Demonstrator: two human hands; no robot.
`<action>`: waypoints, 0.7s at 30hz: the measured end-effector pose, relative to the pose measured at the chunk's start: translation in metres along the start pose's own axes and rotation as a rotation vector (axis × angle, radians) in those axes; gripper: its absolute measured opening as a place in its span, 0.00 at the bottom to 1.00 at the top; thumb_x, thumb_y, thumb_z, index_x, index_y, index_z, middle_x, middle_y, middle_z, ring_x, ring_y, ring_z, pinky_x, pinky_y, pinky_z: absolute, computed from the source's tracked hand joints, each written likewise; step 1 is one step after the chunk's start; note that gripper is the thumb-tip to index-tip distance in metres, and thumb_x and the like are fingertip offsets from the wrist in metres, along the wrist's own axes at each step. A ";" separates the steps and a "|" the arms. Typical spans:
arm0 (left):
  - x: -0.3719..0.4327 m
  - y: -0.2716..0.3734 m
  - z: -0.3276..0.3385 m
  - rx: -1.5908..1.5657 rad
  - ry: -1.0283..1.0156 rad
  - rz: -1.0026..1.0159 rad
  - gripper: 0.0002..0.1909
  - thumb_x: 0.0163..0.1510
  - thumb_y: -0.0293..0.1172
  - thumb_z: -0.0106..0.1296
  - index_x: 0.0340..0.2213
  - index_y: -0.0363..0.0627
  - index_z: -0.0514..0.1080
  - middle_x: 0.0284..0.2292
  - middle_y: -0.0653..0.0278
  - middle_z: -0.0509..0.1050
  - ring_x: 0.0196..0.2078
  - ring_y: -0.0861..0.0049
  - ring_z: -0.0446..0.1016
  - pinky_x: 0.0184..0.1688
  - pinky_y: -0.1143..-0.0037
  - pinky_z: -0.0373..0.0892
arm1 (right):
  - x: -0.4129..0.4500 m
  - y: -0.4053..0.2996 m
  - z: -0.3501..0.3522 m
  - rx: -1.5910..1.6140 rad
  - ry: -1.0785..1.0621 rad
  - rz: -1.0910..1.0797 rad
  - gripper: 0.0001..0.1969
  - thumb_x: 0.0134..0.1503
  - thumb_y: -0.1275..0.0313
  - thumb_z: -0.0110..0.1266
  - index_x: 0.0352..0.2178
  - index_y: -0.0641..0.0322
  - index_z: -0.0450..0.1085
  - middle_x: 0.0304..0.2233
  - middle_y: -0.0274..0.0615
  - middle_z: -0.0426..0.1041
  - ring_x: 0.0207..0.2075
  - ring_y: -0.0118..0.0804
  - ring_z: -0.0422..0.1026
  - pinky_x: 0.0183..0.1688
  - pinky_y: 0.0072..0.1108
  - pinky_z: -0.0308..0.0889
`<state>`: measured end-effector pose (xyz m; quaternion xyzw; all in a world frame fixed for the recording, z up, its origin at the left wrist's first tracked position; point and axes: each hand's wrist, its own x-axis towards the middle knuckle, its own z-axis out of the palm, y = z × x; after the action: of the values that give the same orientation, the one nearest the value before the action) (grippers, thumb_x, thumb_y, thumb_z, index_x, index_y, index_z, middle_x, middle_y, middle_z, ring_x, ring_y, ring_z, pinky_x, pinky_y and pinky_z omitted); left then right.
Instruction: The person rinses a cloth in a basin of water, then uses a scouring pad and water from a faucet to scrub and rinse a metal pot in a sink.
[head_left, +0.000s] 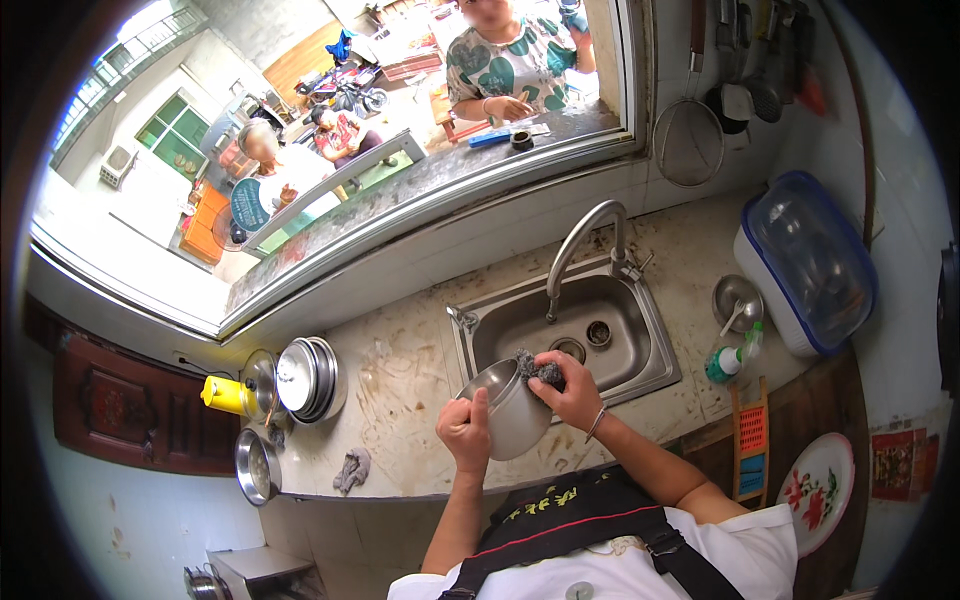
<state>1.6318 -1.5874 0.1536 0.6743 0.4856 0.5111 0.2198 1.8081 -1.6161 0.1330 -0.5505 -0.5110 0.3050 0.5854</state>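
A metal pot (517, 424) is held tilted over the near edge of the sink, its mouth towards the upper left. My left hand (466, 431) grips it by the left side of the rim, thumb raised. In my right hand (574, 394) is a grey steel wool scrubber (538, 369), pressed against the rim and outer wall at the pot's upper right. Behind the pot lies the stainless steel sink (495, 326), with a curved faucet (589, 221) above it; no water stream is visible. The pot hides part of the sink's near rim.
Stacked metal pots (311, 379), a yellow container (225, 395), a metal bowl (257, 466) and a grey rag (352, 470) are left on the stained counter (405, 375). At right are a small bowl (738, 300), a spray bottle (726, 363) and a lidded bin (772, 277). People are outside the window.
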 end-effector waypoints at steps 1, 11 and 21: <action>0.000 -0.002 0.000 0.014 -0.001 -0.010 0.23 0.49 0.27 0.55 0.08 0.40 0.56 0.09 0.63 0.55 0.14 0.73 0.52 0.20 0.72 0.50 | 0.000 -0.001 0.000 -0.020 -0.003 -0.064 0.13 0.46 0.71 0.57 0.34 0.62 0.66 0.31 0.45 0.70 0.33 0.43 0.69 0.38 0.26 0.64; -0.004 -0.007 0.001 0.001 -0.012 -0.023 0.25 0.52 0.27 0.53 0.09 0.39 0.53 0.10 0.68 0.54 0.15 0.80 0.49 0.20 0.74 0.49 | -0.003 0.000 -0.001 -0.039 -0.048 -0.095 0.13 0.45 0.71 0.57 0.33 0.64 0.65 0.33 0.44 0.70 0.36 0.43 0.69 0.40 0.27 0.63; -0.012 -0.017 0.000 0.067 0.021 -0.054 0.25 0.47 0.29 0.58 0.07 0.40 0.56 0.09 0.61 0.56 0.12 0.70 0.53 0.19 0.71 0.51 | -0.012 -0.007 0.001 -0.073 -0.110 -0.120 0.14 0.45 0.71 0.57 0.34 0.63 0.65 0.38 0.45 0.69 0.39 0.44 0.68 0.43 0.28 0.62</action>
<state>1.6245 -1.5903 0.1345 0.6625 0.5227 0.4956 0.2056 1.8022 -1.6280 0.1366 -0.5221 -0.5854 0.2803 0.5532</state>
